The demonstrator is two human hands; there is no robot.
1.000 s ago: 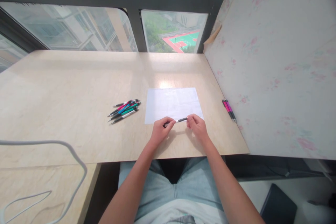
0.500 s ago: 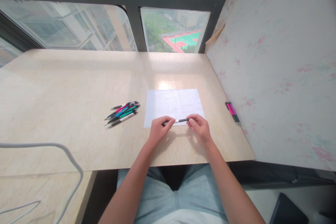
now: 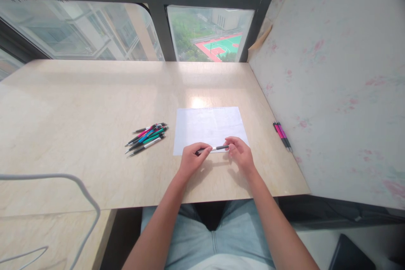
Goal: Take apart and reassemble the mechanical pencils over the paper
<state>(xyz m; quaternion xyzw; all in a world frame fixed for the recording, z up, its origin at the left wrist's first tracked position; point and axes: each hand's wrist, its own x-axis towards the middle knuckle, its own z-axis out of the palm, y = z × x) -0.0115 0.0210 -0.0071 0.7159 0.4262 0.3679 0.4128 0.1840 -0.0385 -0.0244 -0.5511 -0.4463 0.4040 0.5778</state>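
Left hand (image 3: 193, 157): one, bare, thumb and fingers pinching a pen (image 3: 222, 147) by one end, part of it hidden in the grip. Right hand (image 3: 239, 153): one, bare, fingers curled and slightly parted about the pen's other end; from where I stand I cannot tell whether they pinch it.

Pen: one, white and black, held level between the two hands, over the near edge of the sheet.

Sheet (image 3: 209, 124): one, white, flat on the desk, its far side toward the window (image 3: 210, 33).

Pile (image 3: 148, 138): several pens, loosely heaped left of the sheet and apart from it; black, white, green, blue and pink among the colours; tips mostly toward the left and the person.

Pair (image 3: 282, 136): two pens, pink and purple with dark grips, side by side at the desk's right edge, by the foot of the wall.

Desk (image 3: 79, 109): pale, light-grained, with a glare patch beyond the sheet.

Cable (image 3: 38, 176): grey, curving at lower left.

Wall (image 3: 335, 67): pale, with faded pink flowers.

Window: dark-framed; a green and red court (image 3: 223, 47) shows outside.

Jeans (image 3: 193, 233): light blue, worn by the person, below the desk's near edge.
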